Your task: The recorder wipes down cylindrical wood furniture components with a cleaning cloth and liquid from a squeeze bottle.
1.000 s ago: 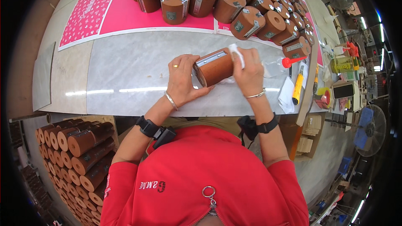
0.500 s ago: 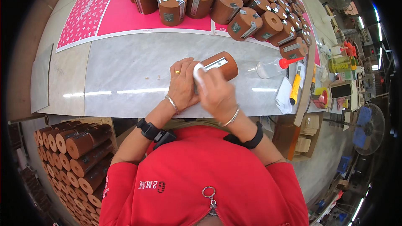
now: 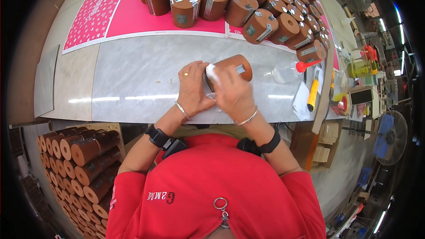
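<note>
On the grey table, left hand grips the brown cylinder lying sideways; right hand pinches a white cloth against its end. Probably best to brace firmly and wipe evenly.

One brown cylinder lies between two hands. One clear bottle with a red cap lies nearby. One yellow knife sits beside it.

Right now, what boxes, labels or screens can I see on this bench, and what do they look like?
Brown round box: lying on the grey table, held by both hands.
Brown round boxes: rows on the pink sheet, silver clasps, small dark labels.
Pink printed sheet: flat, far left.
Dark screen: small rectangle, right edge.
</note>
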The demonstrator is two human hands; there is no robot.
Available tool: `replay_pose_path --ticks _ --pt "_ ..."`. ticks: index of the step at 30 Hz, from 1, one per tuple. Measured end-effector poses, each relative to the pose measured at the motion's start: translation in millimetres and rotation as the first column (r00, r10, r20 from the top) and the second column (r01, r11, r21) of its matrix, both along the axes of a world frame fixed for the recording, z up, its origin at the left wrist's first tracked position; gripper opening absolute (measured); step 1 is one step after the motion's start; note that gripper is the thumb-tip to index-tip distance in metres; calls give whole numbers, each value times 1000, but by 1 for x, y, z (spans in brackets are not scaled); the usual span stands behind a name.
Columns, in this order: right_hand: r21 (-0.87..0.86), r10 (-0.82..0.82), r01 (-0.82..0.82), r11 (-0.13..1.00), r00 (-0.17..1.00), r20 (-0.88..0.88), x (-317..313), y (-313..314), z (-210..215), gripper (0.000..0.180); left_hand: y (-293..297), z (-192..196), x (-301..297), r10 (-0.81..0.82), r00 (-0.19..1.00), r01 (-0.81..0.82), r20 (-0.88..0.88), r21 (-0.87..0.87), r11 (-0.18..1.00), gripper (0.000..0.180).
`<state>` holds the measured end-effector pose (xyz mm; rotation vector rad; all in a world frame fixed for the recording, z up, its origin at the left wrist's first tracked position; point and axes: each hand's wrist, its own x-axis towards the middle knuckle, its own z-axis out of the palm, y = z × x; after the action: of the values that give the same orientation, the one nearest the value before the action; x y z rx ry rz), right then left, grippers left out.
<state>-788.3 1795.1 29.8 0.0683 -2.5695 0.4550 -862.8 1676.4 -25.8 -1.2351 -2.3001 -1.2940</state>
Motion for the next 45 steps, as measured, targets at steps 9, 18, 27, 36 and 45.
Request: replay_pose_path --ticks 9,18,27,36,45 --pt "59 -15 17 998 999 -45 0 -2 2 17 4 0 1 -27 997 22 -69 -73 997 86" --pt "44 -246 248 968 968 -38 2 56 3 17 1 3 8 -49 966 68 255 -65 996 86" --pt "79 -82 84 993 996 -24 5 53 8 28 6 6 5 -64 992 72 109 -74 995 84" --pt "-34 -60 60 998 998 -6 7 22 5 19 7 -3 9 -82 997 83 11 -56 995 88" --pt "-292 -295 311 904 951 96 48 105 -12 13 -6 23 3 -47 957 47 287 8 999 86"
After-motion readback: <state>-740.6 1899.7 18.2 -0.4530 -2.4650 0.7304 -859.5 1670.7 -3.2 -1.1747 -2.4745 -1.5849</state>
